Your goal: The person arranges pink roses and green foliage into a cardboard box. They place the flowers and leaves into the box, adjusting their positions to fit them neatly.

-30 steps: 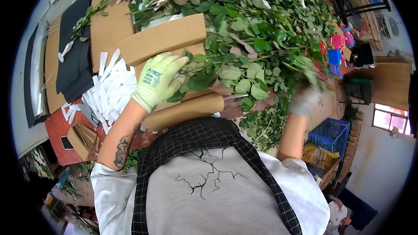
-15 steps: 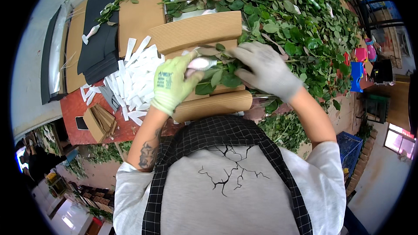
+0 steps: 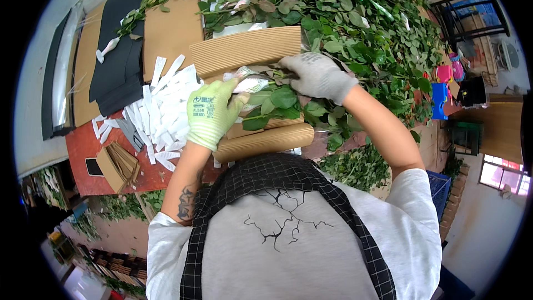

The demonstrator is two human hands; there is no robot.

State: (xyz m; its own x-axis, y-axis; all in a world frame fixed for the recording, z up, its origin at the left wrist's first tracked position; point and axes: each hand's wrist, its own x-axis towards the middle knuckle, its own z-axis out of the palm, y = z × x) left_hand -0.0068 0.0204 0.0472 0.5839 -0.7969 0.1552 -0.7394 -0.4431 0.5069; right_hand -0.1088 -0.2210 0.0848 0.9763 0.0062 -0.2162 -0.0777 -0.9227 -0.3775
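My left hand [image 3: 210, 110], in a pale green glove, has its thumb and fingers closed around the heads of roses [image 3: 252, 85] sleeved in white netting. My right hand [image 3: 319, 76], in a grey glove, curls over the stems and leaves just right of those heads; its fingertips are partly hidden by foliage. Beneath both hands lies a corrugated cardboard sheet, its far flap [image 3: 247, 50] and its rolled near edge [image 3: 266, 141] rising on either side of the roses. Green leaves [image 3: 283, 99] spill over the cardboard between my hands.
A heap of white net sleeves [image 3: 161, 114] lies left of my left hand, with folded cardboard pieces [image 3: 119, 164] and a phone [image 3: 94, 166] nearer me. Dark sheets [image 3: 119, 44] are farther left. Leafy rose stems [image 3: 372, 39] cover the table's right side.
My right hand has shifted slightly left and up along the stems. My left hand stays at the rose heads, and more of their netting shows. The whole view has shifted slightly.
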